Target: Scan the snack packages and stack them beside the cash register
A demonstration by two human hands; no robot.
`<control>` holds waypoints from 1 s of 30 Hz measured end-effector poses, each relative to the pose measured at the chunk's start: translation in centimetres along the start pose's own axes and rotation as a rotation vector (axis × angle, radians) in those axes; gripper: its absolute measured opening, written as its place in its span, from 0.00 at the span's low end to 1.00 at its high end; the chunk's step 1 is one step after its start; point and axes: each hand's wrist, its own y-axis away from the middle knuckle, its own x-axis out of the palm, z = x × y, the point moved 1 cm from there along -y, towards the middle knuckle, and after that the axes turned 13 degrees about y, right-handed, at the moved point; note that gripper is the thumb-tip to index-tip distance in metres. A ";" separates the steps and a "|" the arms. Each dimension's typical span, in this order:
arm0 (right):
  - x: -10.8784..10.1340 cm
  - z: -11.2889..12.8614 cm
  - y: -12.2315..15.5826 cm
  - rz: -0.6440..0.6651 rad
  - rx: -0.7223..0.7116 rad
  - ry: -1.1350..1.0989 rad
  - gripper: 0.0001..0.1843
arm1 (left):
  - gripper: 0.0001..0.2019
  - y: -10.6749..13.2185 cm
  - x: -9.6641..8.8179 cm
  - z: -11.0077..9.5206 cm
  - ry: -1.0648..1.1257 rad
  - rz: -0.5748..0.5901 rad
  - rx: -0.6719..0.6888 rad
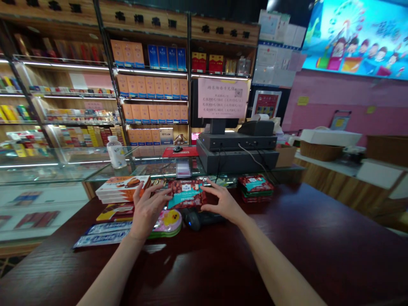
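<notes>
1. Hands first: our left hand [148, 210] and our right hand [223, 204] come together over the dark wooden counter [287, 246], near the middle of its far edge.
2. Between them we hold a red and teal chocolate packet [186, 193]. It is lifted off the counter and lies lengthwise from hand to hand.
3. Our left fingers pinch the packet's left end, and our right thumb and fingertips pinch its right end.
4. Under the packet lies a dark object [194, 219] with a small blue glow. It may be a handheld scanner, but the view is too dim for us to be sure.
5. Just below our left hand a round pink and yellow pack [168, 222] rests on the counter. Long blue and white strips [102, 233] lie beside it toward the left edge.
6. A stack of orange and white boxes [123, 189] sits behind our left hand, toward the far left corner.
7. A stack of red and teal packets [255, 187] lies along the far edge, right of our right hand.
8. Beyond the far edge we see a cash register [237, 148], with a water bottle [115, 152] well to its left.
</notes>
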 end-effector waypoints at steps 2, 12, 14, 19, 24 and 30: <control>-0.2 -0.3 0.0 -0.009 -0.010 0.028 0.35 | 0.07 -0.3 0.1 -0.2 0.006 0.017 0.041; -3.1 -2.7 1.0 -0.036 0.013 0.166 0.37 | 0.11 -3.2 2.0 -1.8 0.121 0.133 0.148; -3.8 -3.5 1.4 -0.051 0.024 0.191 0.37 | 0.12 -4.0 2.9 -2.2 0.139 0.143 0.189; -6.1 -6.1 2.5 -0.080 0.054 0.204 0.37 | 0.12 -6.2 5.5 -3.7 0.172 0.155 0.276; -8.8 -8.9 3.7 -0.084 0.134 0.219 0.35 | 0.12 -8.4 8.8 -5.8 0.194 0.230 0.294; -11.9 -12.5 4.9 -0.082 0.189 0.234 0.35 | 0.09 -10.8 13.3 -8.7 0.224 0.283 0.269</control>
